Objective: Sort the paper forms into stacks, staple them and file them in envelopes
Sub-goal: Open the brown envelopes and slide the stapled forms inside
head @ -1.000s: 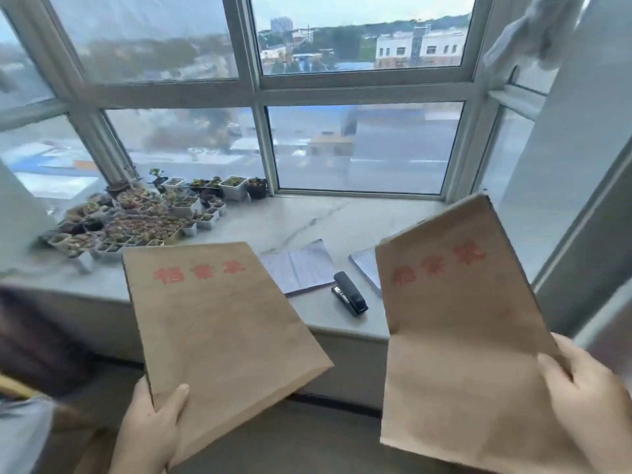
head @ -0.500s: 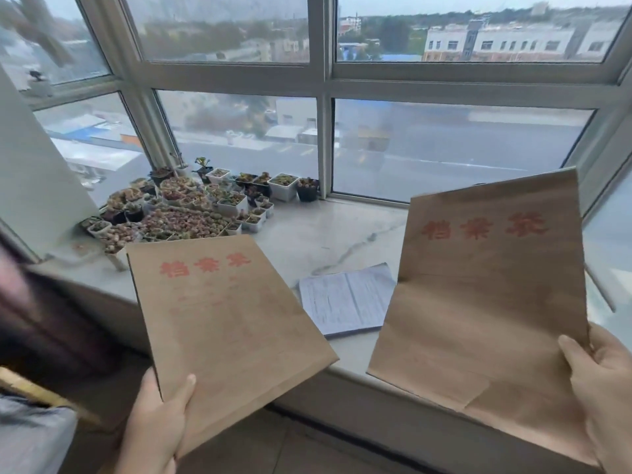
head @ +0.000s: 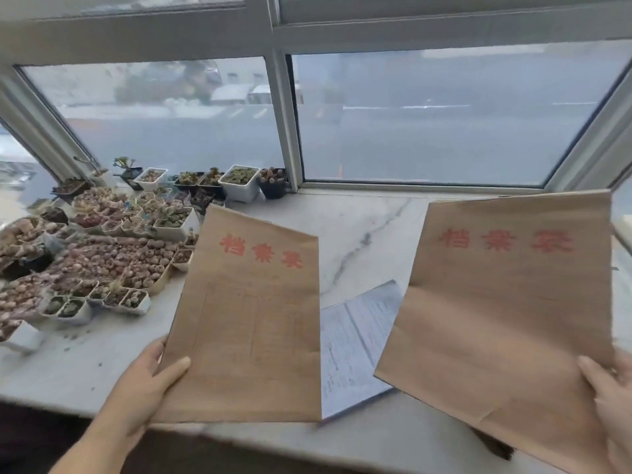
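Two brown paper envelopes with red characters hang over a white marble windowsill point(head: 359, 234). My left hand point(head: 143, 384) grips the left envelope point(head: 253, 319) at its lower left corner, thumb on its face. My right hand point(head: 612, 401) grips the right envelope point(head: 506, 309) at its lower right corner. Between the two, a stack of printed paper forms point(head: 355, 340) lies on the sill, partly covered by both envelopes. The stapler is hidden from view.
Many small pots of succulents point(head: 102, 254) crowd the left part of the sill up to the window frame point(head: 290, 131). Glass panes close off the back. The sill's front edge runs along the bottom.
Both envelopes have moved forward and lower over the sill, closer together, now covering more of the forms. The view has tipped downward and nearer to the sill.
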`<action>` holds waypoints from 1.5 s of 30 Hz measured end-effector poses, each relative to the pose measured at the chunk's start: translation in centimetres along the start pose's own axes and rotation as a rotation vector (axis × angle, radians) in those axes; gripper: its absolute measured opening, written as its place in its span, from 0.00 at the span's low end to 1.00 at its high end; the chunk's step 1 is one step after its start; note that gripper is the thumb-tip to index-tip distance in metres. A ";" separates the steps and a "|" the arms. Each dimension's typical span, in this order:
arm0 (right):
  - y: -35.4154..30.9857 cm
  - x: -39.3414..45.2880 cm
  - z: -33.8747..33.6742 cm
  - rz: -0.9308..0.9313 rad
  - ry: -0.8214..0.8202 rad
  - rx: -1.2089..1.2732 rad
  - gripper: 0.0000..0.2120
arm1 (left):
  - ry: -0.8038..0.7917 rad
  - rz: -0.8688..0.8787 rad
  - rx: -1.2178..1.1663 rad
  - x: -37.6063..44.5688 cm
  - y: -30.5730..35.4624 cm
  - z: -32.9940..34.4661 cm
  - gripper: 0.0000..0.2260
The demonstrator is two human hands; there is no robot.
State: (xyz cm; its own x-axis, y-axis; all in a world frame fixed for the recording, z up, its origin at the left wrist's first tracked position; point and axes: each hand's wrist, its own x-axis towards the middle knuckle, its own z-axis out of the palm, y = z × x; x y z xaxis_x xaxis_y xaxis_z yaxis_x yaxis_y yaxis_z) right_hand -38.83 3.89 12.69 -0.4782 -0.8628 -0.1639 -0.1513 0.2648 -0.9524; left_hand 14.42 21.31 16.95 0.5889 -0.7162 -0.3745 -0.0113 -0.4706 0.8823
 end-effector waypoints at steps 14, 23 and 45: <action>-4.2 1.6 14.9 0.185 -0.189 -0.192 0.16 | -0.424 0.073 0.865 30.4 9.7 4.8 0.27; -4.7 -7.6 21.7 0.424 -0.024 0.137 0.14 | -0.626 0.410 1.243 27.9 -3.8 13.3 0.19; -1.1 -12.2 18.4 0.671 -0.343 0.379 0.12 | -0.385 -0.025 0.189 12.0 -0.6 3.1 0.35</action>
State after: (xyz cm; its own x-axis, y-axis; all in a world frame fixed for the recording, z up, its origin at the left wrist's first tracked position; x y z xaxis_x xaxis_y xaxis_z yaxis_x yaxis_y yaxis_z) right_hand -16.93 6.19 10.98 -0.0649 -0.6734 -0.7364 0.4009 0.6582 -0.6372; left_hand 18.99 11.47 11.03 0.2468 -0.8263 -0.5063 -0.1701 -0.5512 0.8168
